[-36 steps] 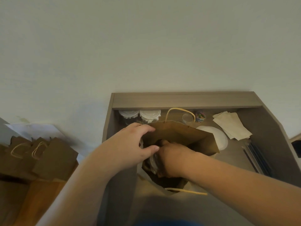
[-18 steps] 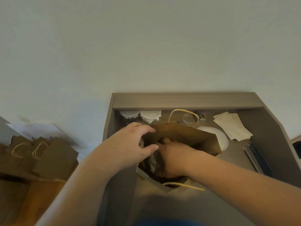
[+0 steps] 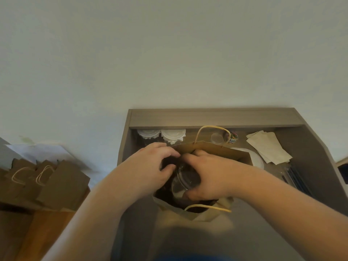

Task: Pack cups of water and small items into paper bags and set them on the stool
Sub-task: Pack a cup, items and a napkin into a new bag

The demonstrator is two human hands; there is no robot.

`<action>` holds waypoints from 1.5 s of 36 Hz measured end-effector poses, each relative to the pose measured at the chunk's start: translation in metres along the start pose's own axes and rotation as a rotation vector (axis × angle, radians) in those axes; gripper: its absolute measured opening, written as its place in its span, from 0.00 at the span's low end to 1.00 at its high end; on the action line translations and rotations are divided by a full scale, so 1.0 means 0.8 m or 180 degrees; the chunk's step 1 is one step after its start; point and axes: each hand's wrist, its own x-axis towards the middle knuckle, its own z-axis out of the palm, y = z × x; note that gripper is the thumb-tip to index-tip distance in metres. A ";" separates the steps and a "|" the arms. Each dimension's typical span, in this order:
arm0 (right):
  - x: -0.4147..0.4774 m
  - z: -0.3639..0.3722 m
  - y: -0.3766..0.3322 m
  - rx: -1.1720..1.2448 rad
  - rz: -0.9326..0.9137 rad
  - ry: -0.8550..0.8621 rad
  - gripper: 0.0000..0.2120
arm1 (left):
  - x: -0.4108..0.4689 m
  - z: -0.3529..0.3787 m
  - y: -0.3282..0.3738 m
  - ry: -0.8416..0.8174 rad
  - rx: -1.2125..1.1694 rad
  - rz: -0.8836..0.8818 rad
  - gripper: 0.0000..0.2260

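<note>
Grey desk (image 3: 254, 232): your right hand (image 3: 211, 176) grips clear cup (image 3: 185, 180) inside paper bag (image 3: 218, 152); left hand (image 3: 148, 166), nine o'clock, pinches its rim.

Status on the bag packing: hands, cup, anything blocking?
Left hand grips paper bag rim. Right hand grips clear cup, down in the bag mouth. Two lidded cups behind bag, not blocking.
</note>
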 end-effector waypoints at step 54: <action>-0.139 -0.064 -0.022 0.1469 -0.0917 0.3516 0.04 | -0.029 -0.041 0.061 0.2294 -0.1493 0.1965 0.03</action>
